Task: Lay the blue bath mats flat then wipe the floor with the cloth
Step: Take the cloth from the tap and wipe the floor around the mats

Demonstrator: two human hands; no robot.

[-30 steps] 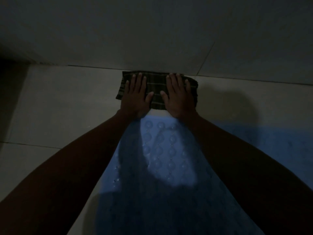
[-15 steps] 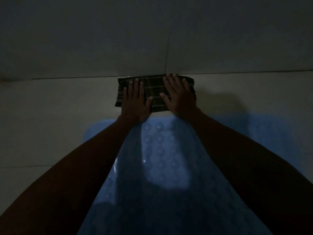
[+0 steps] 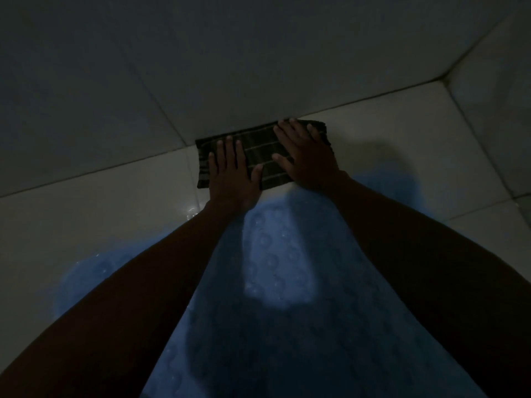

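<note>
My left hand [image 3: 231, 179] lies palm down on the cloth [image 3: 263, 152], fingers straight and slightly spread, gripping nothing, just pressing flat on the near left part of the fabric. My right hand [image 3: 309, 156] does the same on the far right part, fingers splayed, their tips reaching the cloth's far edge where the floor meets the wall [image 3: 258, 67]. Neither hand is clenched; both are flattened against the fabric.

The cloth is a dark folded rectangle with thin pale stripes that cross in a plaid, and its weave looks soft and a bit thick. It lies on the floor [image 3: 86, 214], its far long edge tight against the base of the wall, slanted in the view.

Just near of the cloth, under and between my forearms, I see a blue bath mat [image 3: 275, 268] lying flat on the floor. Its surface is rubbery and slightly glossy, covered in rows of round raised circles, with a rounded corner showing on the left. A patch of brighter light falls on its middle; the rest is in shadow.

The floor is smooth pale tile with thin grout lines and a small wet-looking glint beside my left wrist. The wall is large plain tile, dim grey.
</note>
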